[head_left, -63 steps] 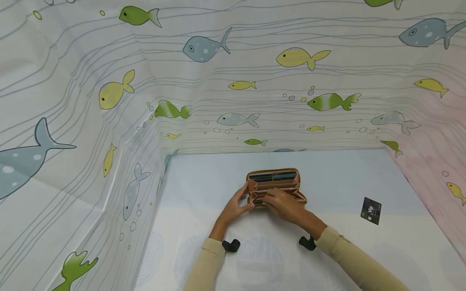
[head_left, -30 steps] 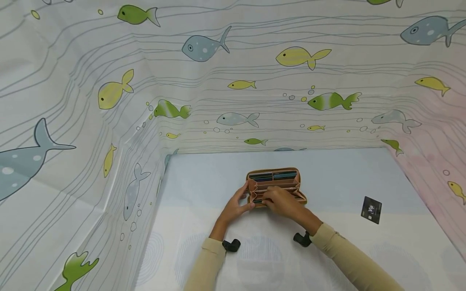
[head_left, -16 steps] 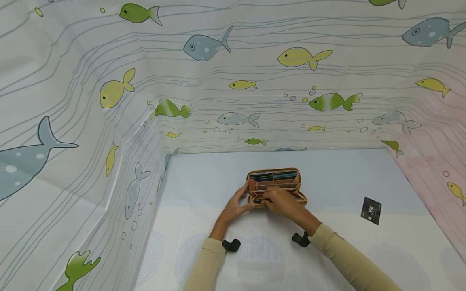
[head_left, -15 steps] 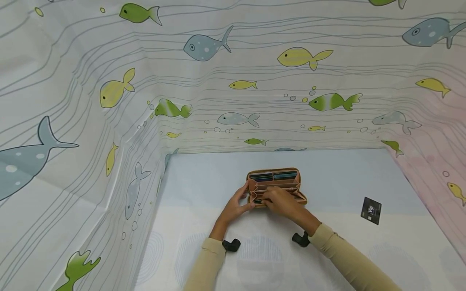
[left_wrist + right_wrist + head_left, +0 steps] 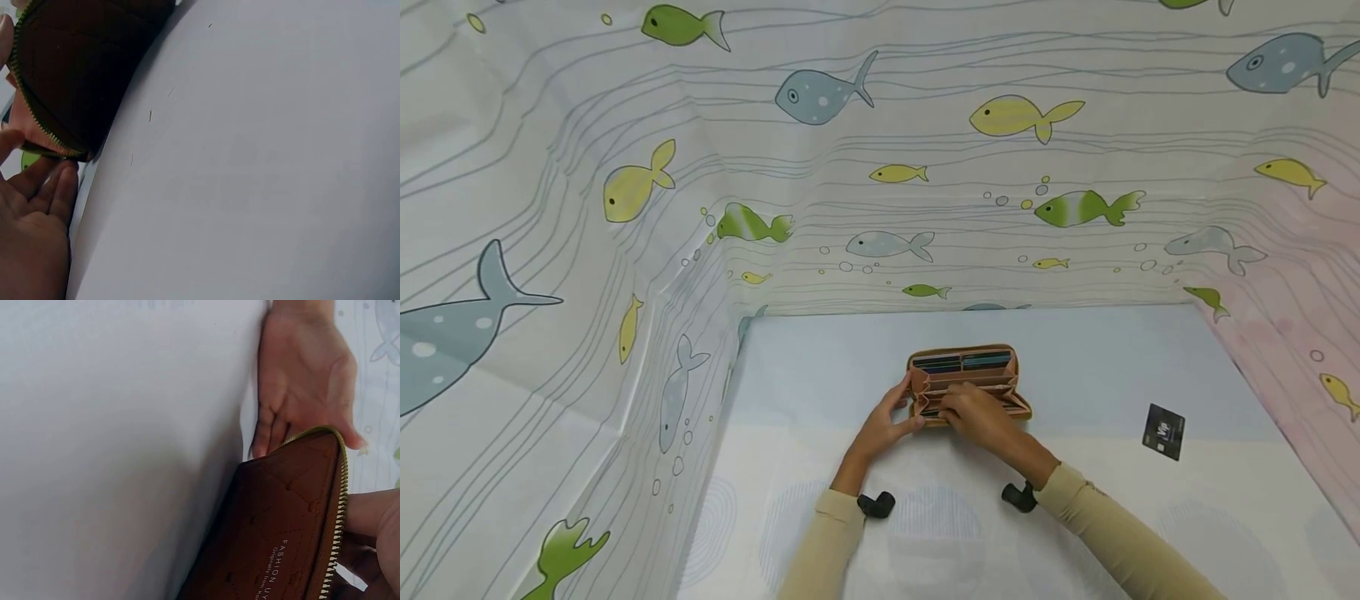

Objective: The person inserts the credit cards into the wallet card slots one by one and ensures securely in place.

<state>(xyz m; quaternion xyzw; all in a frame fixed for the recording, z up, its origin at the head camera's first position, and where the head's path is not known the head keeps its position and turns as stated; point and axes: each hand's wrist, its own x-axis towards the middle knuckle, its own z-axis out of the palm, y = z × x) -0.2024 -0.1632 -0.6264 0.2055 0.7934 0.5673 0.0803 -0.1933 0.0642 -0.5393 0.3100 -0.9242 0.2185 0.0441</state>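
Note:
A brown zip-around wallet (image 5: pixel 968 377) lies unzipped and spread on the table, several cards (image 5: pixel 987 360) standing in its far slots. My left hand (image 5: pixel 878 432) holds the wallet's left end, thumb at the near corner and fingers along the side. Over the near half, my right hand (image 5: pixel 979 414) has its bent fingers down inside the wallet by the near slots. The right wrist view shows a small pale sliver (image 5: pixel 351 578) by those fingers; whatever they touch is mostly hidden. The wallet's outer face (image 5: pixel 275 512) bears printed lettering.
A black card marked "Vip" (image 5: pixel 1163 432) lies flat on the table (image 5: pixel 1090 367), to the right of the wallet. Fish-patterned cloth (image 5: pixel 955 200) rises behind and at both sides. Black wrist cameras (image 5: pixel 876 505) sit at both cuffs.
My right hand and forearm have shifted slightly left, fingers staying at the wallet's near slots. The left hand, wallet and black card keep their places.

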